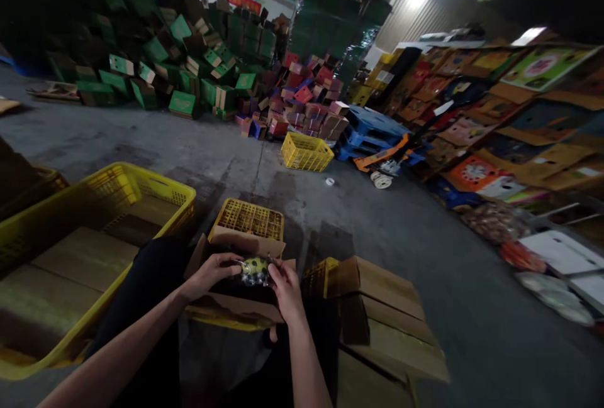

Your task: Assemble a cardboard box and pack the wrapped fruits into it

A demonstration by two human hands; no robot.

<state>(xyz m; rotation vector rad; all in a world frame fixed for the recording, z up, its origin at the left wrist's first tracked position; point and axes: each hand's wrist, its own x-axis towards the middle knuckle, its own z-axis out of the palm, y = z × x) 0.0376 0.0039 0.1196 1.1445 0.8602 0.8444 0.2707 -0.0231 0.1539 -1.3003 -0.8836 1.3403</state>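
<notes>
Both my hands meet over an open cardboard box [236,304] that rests on a small yellow crate [248,218]. My left hand [210,274] and my right hand [284,288] hold a small round yellow-green fruit [255,265] between their fingertips. Under the fruit lies something dark and shiny inside the box; I cannot tell what it is. My dark-clothed legs show below the box.
A large yellow crate [155,183] lined with cardboard stands at my left. Flat cardboard boxes [387,320] lie at my right. Farther off are another yellow crate [306,151], blue pallets [372,125], heaps of green and red boxes [189,62], and printed cartons [509,119] along the right.
</notes>
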